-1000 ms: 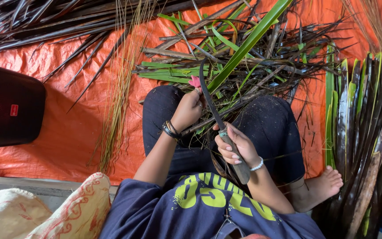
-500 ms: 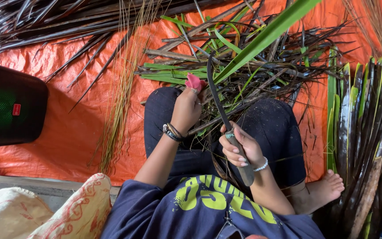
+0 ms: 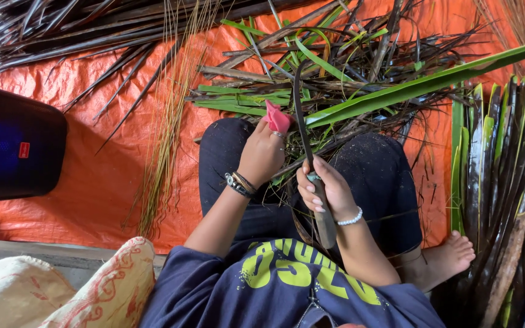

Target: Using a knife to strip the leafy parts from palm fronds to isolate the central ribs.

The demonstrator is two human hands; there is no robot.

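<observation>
My right hand (image 3: 323, 191) grips the wooden handle of a long, dark, curved knife (image 3: 302, 121) whose blade points away from me. My left hand (image 3: 262, 152) pinches the base of a long green palm leaf (image 3: 420, 85) with a pink cloth (image 3: 276, 117) over the fingers. The leaf lies against the blade and stretches out to the right, nearly level. Both hands work over my lap, above a heap of cut leaf strips (image 3: 347, 73).
An orange tarp (image 3: 110, 140) covers the floor. A black speaker (image 3: 13, 146) stands at the left. Thin leaf ribs (image 3: 165, 121) lie in a bundle left of my knee. Stacked dark green leaves (image 3: 499, 164) lie at the right by my bare foot (image 3: 448, 258). Patterned cushions (image 3: 62, 291) sit at lower left.
The green leaf has swung from pointing up and right to lying almost level toward the right. Both hands shifted slightly, the knife blade now more upright. The speaker light changed colour.
</observation>
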